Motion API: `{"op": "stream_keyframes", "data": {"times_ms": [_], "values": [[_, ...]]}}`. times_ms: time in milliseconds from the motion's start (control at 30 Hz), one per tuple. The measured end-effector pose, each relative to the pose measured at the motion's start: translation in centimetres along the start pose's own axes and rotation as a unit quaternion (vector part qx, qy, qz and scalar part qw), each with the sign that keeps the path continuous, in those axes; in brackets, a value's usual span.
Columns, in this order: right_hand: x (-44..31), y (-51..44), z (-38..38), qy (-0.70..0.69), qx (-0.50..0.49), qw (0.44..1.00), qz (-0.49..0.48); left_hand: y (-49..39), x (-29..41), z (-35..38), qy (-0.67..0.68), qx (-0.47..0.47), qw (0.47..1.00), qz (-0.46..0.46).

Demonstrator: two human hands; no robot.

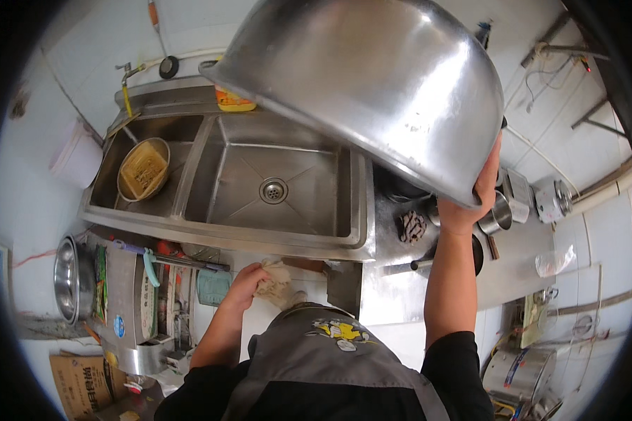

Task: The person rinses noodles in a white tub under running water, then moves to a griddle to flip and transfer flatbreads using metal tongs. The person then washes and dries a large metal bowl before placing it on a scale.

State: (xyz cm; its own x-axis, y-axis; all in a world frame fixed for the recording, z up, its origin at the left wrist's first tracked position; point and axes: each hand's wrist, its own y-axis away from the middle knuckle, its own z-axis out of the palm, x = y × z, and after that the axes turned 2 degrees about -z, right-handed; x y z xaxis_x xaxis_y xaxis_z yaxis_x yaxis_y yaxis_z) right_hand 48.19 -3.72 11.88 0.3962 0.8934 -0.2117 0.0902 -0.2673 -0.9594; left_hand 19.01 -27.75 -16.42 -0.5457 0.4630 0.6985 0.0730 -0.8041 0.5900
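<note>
A large stainless steel basin [368,84] is held up and tilted, its outer side towards me, above the right part of a double-bowl sink [274,229]. At the basin's lower right rim, my right hand [479,202] grips the edge; part of its fingers is hidden behind the metal. My left hand [250,284] holds a pale, crumpled cloth [275,284] low in front of the sink. The right sink bowl shows a drain strainer [273,190]. In the left bowl stands a round metal bowl [164,181] with a yellowish basket [145,169] inside.
Right of the sink, a steel counter [516,263] bears a dark patterned cloth [413,227], a saucepan [497,214] and a plastic bag [555,261]. A brass-coloured tap [128,73] is on the wall at left. Below left are another steel basin [68,279] and a cardboard box [87,387].
</note>
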Motion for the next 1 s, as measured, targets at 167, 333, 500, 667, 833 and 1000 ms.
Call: {"op": "stream_keyframes", "data": {"times_ms": [167, 333, 500, 667, 833, 1000], "values": [[0.3, 2.4, -1.3, 0.063, 0.068, 0.980, 0.178, 0.6, 1.7, 1.5, -0.008, 0.004, 1.000, 0.012], [1.3, 5.1, -5.2, 0.033, 0.114, 0.893, 0.435, 1.4, 2.2, 4.7, -0.023, 0.010, 1.000, 0.002], [-1.0, 7.4, -13.6, -0.137, 0.261, 0.765, 0.572, 0.5, 2.3, 8.2, -0.079, -0.070, 0.994, -0.018], [-6.7, 11.9, -25.0, -0.155, 0.359, 0.756, 0.524, 1.0, 3.3, 14.7, -0.155, -0.187, 0.970, -0.014], [-14.2, 21.2, -36.4, -0.140, 0.413, 0.638, 0.635, 6.8, 4.2, 25.1, -0.104, -0.410, 0.906, -0.024], [-21.5, 30.5, -40.5, -0.047, 0.416, 0.615, 0.668, 12.5, -0.3, 37.3, -0.104, -0.533, 0.840, -0.021]]}}
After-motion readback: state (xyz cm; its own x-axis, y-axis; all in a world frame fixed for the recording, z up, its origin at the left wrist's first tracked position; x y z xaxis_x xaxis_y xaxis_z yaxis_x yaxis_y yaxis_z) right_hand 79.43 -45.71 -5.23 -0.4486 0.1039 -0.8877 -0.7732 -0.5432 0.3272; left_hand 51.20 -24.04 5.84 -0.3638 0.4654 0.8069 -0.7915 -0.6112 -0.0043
